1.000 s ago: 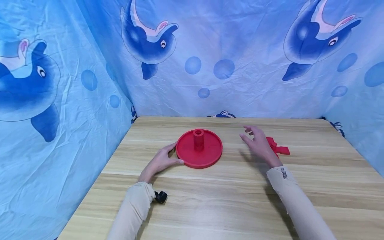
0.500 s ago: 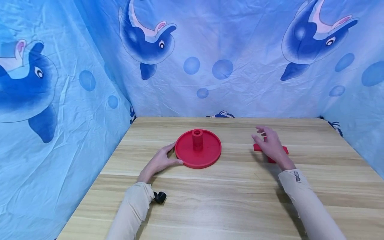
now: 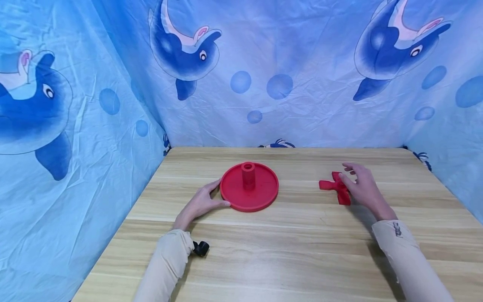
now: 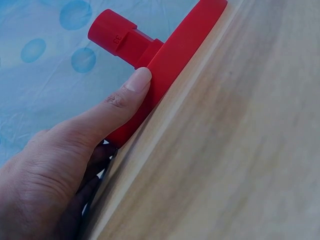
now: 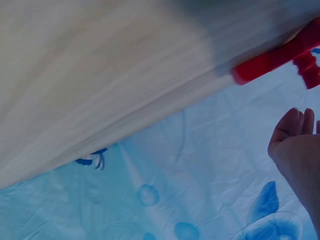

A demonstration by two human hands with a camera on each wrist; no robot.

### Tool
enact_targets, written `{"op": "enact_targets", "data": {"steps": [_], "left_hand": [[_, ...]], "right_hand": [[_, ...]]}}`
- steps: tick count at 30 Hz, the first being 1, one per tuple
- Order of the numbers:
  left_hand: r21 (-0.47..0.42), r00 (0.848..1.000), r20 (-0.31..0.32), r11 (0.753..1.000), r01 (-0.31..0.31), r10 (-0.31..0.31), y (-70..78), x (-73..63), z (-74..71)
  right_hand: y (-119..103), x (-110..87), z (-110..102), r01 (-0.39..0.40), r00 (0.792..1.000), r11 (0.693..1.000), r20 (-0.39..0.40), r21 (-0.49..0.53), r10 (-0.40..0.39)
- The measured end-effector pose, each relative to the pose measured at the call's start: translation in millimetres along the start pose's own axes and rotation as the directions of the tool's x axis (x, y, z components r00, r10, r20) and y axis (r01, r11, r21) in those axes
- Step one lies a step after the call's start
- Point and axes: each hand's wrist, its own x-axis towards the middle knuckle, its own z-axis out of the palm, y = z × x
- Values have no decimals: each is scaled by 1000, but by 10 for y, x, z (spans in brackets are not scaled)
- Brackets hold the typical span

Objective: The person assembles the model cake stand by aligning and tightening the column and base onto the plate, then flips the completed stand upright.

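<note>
Wooden table (image 3: 241, 260): bears both red pieces, set well apart.
Round red tray (image 3: 266, 196): the landmark; lies flat, its hollow post (image 3: 249, 177) upright at the middle, and has not shifted over the last second.
Left hand (image 3: 201, 203): at the tray's left rim, as before, grasping it, thumb against the edge.
Right hand (image 3: 362, 184): has moved farther right of the tray, fingers loosely curved, grasping nothing.
Red cross-shaped piece (image 3: 337, 186): lies right of the tray, now mostly uncovered; whether the thumb touches it cannot be told.
Meaning: apparently, the free hand now attends to the cross-shaped piece while the tray stays held.
</note>
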Motion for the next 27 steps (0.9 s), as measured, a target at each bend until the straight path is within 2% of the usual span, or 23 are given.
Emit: {"op": "enact_targets", "data": {"steps": [8,15,27], "left_hand": [[5,1000,-1,1000,3,-3,-6,3,2],[1,1000,1,1000,9,-9,8,0,-2],[1,1000,1,1000,15,-15,17,3,-5]], "right_hand": [[189,-102,-123,-21,999,990,23,-142,25],[348,-198,-214,-41,996,984,70,-175,54],[476,-273,-287,-71,975,954,183,-293,129]]}}
